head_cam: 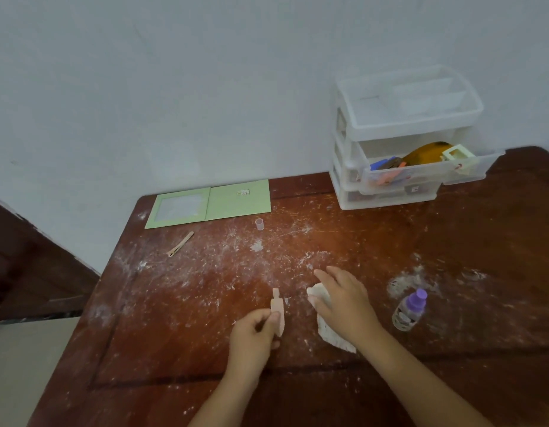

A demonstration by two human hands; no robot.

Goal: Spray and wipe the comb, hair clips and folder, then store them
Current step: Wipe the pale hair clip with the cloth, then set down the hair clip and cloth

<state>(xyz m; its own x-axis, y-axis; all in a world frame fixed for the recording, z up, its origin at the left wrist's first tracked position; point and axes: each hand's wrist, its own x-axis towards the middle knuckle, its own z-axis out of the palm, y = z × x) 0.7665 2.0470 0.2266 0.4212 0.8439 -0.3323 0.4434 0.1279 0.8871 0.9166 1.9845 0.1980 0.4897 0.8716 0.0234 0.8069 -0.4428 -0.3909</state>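
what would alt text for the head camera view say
A person's left hand holds a pink hair clip while the right hand rests on a white cloth on a dusty wooden table. Nearby are a purple-capped spray bottle, an open green folder and a plastic drawer unit.

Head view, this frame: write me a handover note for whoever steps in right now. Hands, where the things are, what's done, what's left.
Left hand pinches a pink hair clip just above the table.
Right hand rests on the white cloth, beside the clip.
Spray bottle stands right of the cloth; its clear cap sits off, near the folder.
Second hair clip lies at far left. Green folder lies open by the wall.
Organizer's middle drawer is open, already holding items; comb not identifiable.
Left: wipe the held clip, then the other clip and folder, store all.
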